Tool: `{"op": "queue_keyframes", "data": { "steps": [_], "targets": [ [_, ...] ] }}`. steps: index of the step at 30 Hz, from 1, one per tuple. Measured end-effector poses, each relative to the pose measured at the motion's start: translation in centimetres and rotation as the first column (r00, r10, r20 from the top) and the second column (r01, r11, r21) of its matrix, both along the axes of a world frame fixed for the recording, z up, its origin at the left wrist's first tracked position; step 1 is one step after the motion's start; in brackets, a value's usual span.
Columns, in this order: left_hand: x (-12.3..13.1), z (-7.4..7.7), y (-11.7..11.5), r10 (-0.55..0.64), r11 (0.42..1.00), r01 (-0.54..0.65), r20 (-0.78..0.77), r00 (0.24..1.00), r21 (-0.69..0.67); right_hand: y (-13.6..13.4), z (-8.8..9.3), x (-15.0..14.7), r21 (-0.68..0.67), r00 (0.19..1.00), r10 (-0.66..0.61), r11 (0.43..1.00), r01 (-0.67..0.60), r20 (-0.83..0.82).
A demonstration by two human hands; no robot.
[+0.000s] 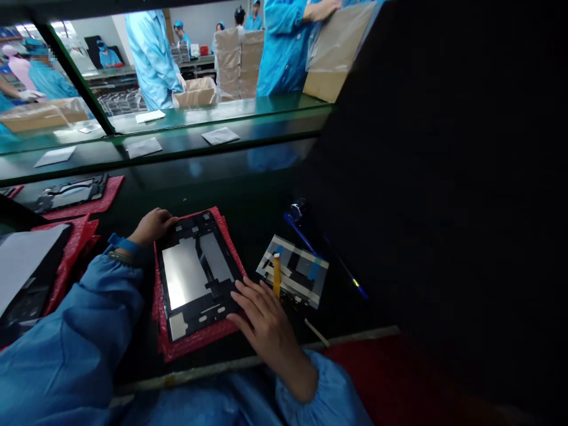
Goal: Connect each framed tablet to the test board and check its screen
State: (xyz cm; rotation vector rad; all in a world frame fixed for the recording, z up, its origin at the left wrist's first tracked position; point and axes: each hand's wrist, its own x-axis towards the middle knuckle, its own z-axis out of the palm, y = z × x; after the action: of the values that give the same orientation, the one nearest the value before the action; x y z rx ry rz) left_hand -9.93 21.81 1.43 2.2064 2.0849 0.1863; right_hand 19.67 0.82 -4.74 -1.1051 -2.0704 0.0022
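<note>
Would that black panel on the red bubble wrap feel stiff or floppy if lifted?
Probably stiff: its black frame looks flat and rigid. The silver sheet looks smooth, so perhaps slippery and easily scratched. Being thin, it is likely light for its size.

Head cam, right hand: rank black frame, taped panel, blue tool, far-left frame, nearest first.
From the right hand:
1. Black frame: under its fingertips, to its left.
2. Taped panel: just beside it, to its right.
3. Blue tool: beyond the panel.
4. Far-left frame: upper left, on red sheeting.
</note>
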Motion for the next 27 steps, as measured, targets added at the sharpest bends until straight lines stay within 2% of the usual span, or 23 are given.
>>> {"op": "queue_keyframes", "data": {
  "steps": [5,7,11,13,15,17,18,20,21,22,23,24,25,27],
  "targets": [
    [0.6,-0.1,0.5,0.014,1.000,-0.014,-0.003,1.000,-0.025,0.2,0.0,0.0,-0.012,1.000,-0.009,1.000,0.009,-0.002],
    [0.8,0.8,0.5,0.019,0.999,-0.019,0.003,1.000,-0.050,0.2,-0.2,-0.1,-0.030,1.000,-0.015,0.999,0.015,-0.004],
    [1.1,3.8,-0.1,0.049,0.990,-0.044,0.038,0.998,-0.135,-0.6,0.1,-0.3,-0.083,1.000,-0.012,0.996,0.013,0.019],
    [1.2,5.2,-0.6,0.061,0.983,-0.050,0.054,0.997,-0.176,-1.0,1.0,0.1,-0.153,0.998,0.009,0.988,-0.001,0.056],
    [1.3,6.1,-1.0,0.063,0.978,-0.046,0.075,0.995,-0.205,-0.9,2.6,1.1,-0.224,0.991,0.101,0.971,-0.080,0.083],
    [1.5,6.4,-1.3,0.060,0.971,-0.034,0.106,0.993,-0.236,0.6,4.3,2.7,-0.242,0.980,0.184,0.957,-0.162,0.074],
    [1.5,6.4,-1.4,0.059,0.967,-0.025,0.126,0.990,-0.254,2.0,5.1,3.7,-0.221,0.984,0.166,0.964,-0.149,0.063],
    [1.5,6.2,-1.4,0.055,0.957,-0.003,0.173,0.983,-0.289,5.4,6.2,5.6,-0.223,0.988,-0.103,0.966,0.127,0.114],
    [1.4,6.0,-1.3,0.055,0.953,0.008,0.199,0.979,-0.303,7.3,6.4,6.5,-0.247,0.938,-0.282,0.912,0.327,0.200],
    [1.3,5.9,-1.2,0.055,0.950,0.018,0.225,0.973,-0.312,9.1,6.5,7.2,-0.279,0.845,-0.425,0.811,0.514,0.324],
    [1.1,5.8,-1.1,0.056,0.947,0.028,0.252,0.966,-0.320,10.7,6.3,7.8,-0.304,0.771,-0.464,0.731,0.611,0.436],
    [0.9,5.7,-1.0,0.058,0.944,0.040,0.282,0.958,-0.327,12.0,6.2,8.1,-0.311,0.733,-0.476,0.689,0.655,0.486],
    [0.6,5.6,-0.9,0.059,0.940,0.053,0.314,0.948,-0.336,12.9,6.0,8.2,-0.316,0.708,-0.469,0.665,0.677,0.528],
    [0.1,5.6,-1.0,0.058,0.926,0.092,0.379,0.924,-0.366,13.5,5.8,8.1,-0.310,0.713,-0.439,0.685,0.659,0.547]
  ]
}}
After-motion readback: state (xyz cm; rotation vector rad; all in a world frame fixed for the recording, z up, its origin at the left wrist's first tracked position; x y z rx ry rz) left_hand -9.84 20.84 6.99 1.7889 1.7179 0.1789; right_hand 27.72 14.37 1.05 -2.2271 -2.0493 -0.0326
